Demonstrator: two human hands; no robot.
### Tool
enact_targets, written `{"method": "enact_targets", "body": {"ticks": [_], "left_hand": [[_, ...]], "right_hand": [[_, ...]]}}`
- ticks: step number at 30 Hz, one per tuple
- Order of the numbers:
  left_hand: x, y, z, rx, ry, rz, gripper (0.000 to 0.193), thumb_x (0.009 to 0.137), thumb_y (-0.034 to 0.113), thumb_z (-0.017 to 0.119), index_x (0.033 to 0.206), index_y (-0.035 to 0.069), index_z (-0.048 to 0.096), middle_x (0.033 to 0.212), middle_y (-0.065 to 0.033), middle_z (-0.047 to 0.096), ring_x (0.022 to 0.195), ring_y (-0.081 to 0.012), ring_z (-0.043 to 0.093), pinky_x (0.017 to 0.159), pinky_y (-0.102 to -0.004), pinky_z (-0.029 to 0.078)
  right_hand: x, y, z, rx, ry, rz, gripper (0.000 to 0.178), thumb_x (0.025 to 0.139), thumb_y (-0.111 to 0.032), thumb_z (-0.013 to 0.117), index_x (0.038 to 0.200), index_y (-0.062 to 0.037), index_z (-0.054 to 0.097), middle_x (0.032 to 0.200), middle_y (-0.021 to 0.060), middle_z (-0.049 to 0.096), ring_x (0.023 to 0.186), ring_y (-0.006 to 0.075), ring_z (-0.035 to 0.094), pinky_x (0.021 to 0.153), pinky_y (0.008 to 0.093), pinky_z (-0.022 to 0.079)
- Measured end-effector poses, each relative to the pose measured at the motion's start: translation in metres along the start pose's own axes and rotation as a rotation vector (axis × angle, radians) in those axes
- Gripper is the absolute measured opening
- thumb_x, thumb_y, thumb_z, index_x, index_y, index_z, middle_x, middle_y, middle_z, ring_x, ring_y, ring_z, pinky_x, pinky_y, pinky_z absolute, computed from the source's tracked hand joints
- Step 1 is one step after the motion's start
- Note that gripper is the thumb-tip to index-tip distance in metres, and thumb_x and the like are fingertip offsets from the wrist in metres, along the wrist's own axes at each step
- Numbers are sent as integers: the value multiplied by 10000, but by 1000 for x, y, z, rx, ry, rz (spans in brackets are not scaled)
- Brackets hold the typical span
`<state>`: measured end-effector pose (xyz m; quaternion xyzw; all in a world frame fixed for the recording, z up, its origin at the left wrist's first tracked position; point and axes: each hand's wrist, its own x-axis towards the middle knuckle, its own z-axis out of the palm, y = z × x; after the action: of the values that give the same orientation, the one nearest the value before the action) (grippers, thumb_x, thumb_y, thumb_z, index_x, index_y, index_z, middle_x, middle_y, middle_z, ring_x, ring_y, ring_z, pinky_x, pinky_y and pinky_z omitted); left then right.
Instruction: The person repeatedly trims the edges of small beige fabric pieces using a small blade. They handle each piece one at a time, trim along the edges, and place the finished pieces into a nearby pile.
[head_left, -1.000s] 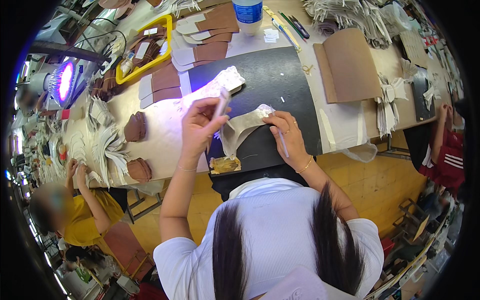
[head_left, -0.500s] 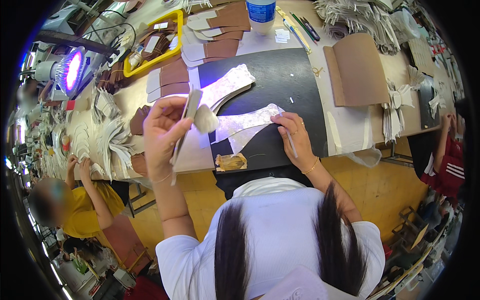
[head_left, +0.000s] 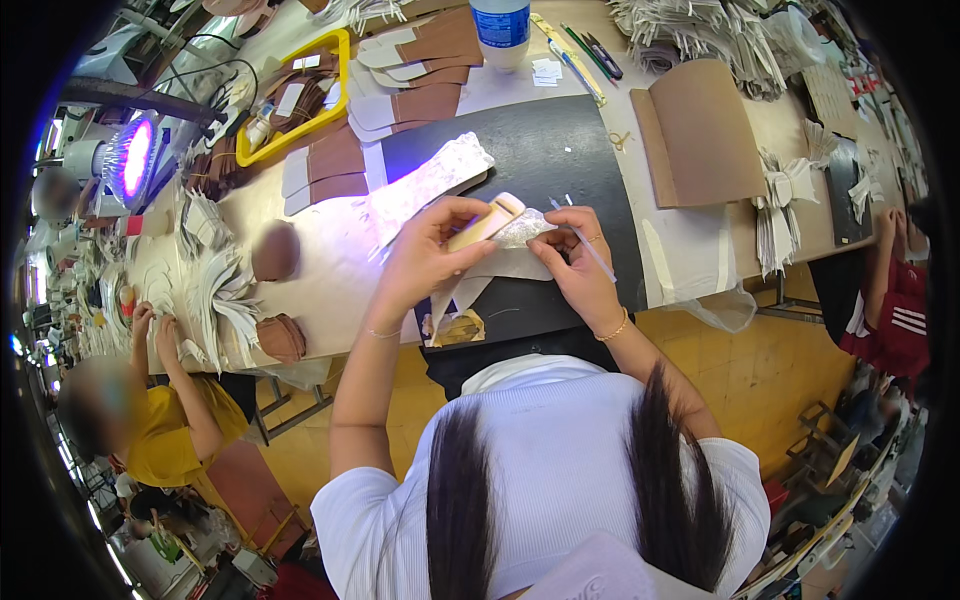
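In my left hand (head_left: 425, 255) is a flat cream tool (head_left: 488, 222) with a rounded end and a small dark slot. It hangs over a pale, shaped piece (head_left: 500, 264) on the black board (head_left: 545, 140). My right hand (head_left: 588, 285) pinches the right end of that piece between thumb and finger. A thin whitish stick (head_left: 597, 255), like a pen refill, is also held in the right hand, pointing up. Beyond my left hand lie stacked shiny pale pieces (head_left: 430, 182). A worn tape patch (head_left: 455, 328) marks the board's near left corner.
At back left are a yellow basket (head_left: 345, 100), brown-and-white pieces (head_left: 415, 105) and a lit lamp (head_left: 135, 165). A bottle (head_left: 500, 30), pens (head_left: 600, 55) and a folded brown sheet (head_left: 705, 135) stand or lie farther back. Co-workers sit left (head_left: 185, 410) and right (head_left: 890, 320).
My left hand has moved right and lower with the tool, now turned flat over the pale piece. My right thumb and finger now pinch that piece's end.
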<state>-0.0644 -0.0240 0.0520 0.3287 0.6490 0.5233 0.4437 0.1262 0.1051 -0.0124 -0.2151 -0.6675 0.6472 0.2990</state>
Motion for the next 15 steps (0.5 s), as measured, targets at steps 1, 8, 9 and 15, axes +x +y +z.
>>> {"method": "enact_targets", "body": {"ticks": [1, 8, 9, 15], "left_hand": [[-2, -1, -6, 10, 43, 16, 402, 841, 73, 834, 1203, 39, 663, 1037, -30, 688, 935, -94, 635, 823, -243, 526], [-4, 33, -47, 461, 275, 299, 361, 841, 87, 827, 1172, 49, 689, 1028, -52, 694, 831, -119, 634, 721, -263, 509], [4, 32, -47, 606, 282, 369, 361, 840, 81, 825, 1172, 45, 689, 1043, -55, 693, 866, -130, 628, 757, -273, 511], [32, 1, -36, 794, 356, 345, 419, 825, 199, 846, 1203, 77, 710, 1143, -88, 739, 873, -178, 657, 768, -306, 525]], "right_hand": [[1, 0, 0, -62, 7, -19, 334, 906, 80, 698, 1187, -21, 549, 1183, 89, 507, 991, 177, 704, 848, 273, 567], [1, 9, -4, -150, 93, -113, 249, 938, 38, 665, 1164, -10, 571, 1129, 111, 564, 993, 200, 697, 867, 301, 560], [1, 9, -5, -150, 97, -116, 242, 942, 28, 664, 1163, -11, 572, 1131, 113, 570, 993, 206, 697, 874, 309, 556], [0, 1, -16, -244, 145, -166, 205, 960, -9, 658, 1152, -19, 587, 1151, 116, 591, 998, 216, 681, 902, 328, 531]]}}
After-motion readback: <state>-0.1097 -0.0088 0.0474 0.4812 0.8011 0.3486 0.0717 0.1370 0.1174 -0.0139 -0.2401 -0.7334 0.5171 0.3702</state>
